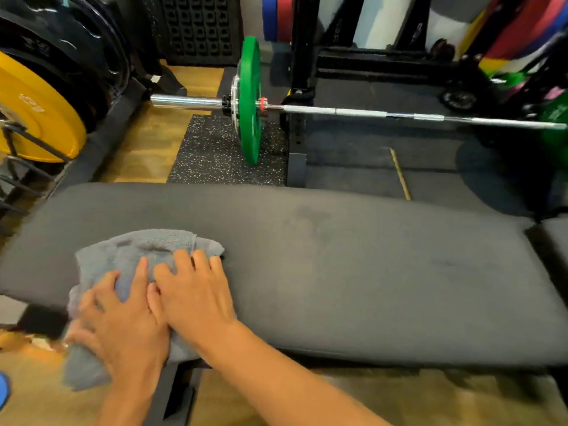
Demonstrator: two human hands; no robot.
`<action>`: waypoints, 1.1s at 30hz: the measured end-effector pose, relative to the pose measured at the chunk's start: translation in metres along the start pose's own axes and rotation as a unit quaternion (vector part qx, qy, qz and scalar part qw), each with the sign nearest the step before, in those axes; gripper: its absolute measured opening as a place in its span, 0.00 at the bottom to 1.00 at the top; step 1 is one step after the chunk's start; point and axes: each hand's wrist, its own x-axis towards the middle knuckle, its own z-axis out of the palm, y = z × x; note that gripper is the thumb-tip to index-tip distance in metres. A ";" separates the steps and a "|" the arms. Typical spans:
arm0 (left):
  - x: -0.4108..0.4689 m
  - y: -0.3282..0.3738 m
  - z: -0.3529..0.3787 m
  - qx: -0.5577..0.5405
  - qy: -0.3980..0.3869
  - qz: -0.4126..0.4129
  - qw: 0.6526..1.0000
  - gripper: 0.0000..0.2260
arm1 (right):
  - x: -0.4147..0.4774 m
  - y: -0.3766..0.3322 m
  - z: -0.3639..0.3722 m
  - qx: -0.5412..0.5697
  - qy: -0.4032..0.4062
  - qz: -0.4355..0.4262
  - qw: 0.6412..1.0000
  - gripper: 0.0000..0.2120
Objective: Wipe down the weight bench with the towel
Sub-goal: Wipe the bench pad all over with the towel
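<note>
The weight bench has a long dark grey pad that runs left to right across the view. A crumpled grey towel lies on its left end and hangs over the near edge. My left hand presses flat on the towel at the pad's near left edge. My right hand lies flat on the towel beside it, touching the left hand, fingers pointing away from me. Both hands cover much of the towel.
A barbell with a green plate rests on the floor just behind the bench. Yellow and black plates stand on a rack at the left. A black rack upright stands behind. A second pad adjoins at the right.
</note>
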 end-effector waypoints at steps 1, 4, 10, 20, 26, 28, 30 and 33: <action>-0.015 0.019 0.003 0.003 -0.016 0.017 1.000 0.25 | -0.009 0.020 -0.013 -0.010 0.006 0.008 1.000 0.08; -0.062 0.078 0.008 0.016 -0.054 0.087 0.995 0.25 | -0.040 0.084 -0.058 -0.051 -0.001 0.037 0.998 0.10; -0.162 0.204 0.052 0.057 -0.107 0.275 0.954 0.20 | -0.112 0.224 -0.153 -0.150 -0.001 0.125 0.981 0.11; -0.271 0.393 0.112 0.042 -0.136 0.459 0.877 0.19 | -0.182 0.411 -0.254 -0.192 0.073 0.284 0.937 0.16; -0.249 0.440 0.133 0.018 -0.149 0.456 0.877 0.21 | -0.155 0.454 -0.250 -0.141 0.096 0.341 0.924 0.14; -0.232 0.445 0.135 0.008 -0.172 0.455 0.874 0.21 | -0.144 0.457 -0.250 -0.159 0.090 0.364 0.913 0.14; -0.220 0.446 0.133 0.011 -0.179 0.449 0.876 0.22 | -0.136 0.451 -0.250 -0.198 0.076 0.393 0.895 0.14; -0.220 0.445 0.129 -0.005 -0.167 0.462 0.871 0.21 | -0.135 0.437 -0.251 -0.216 0.044 0.428 0.876 0.15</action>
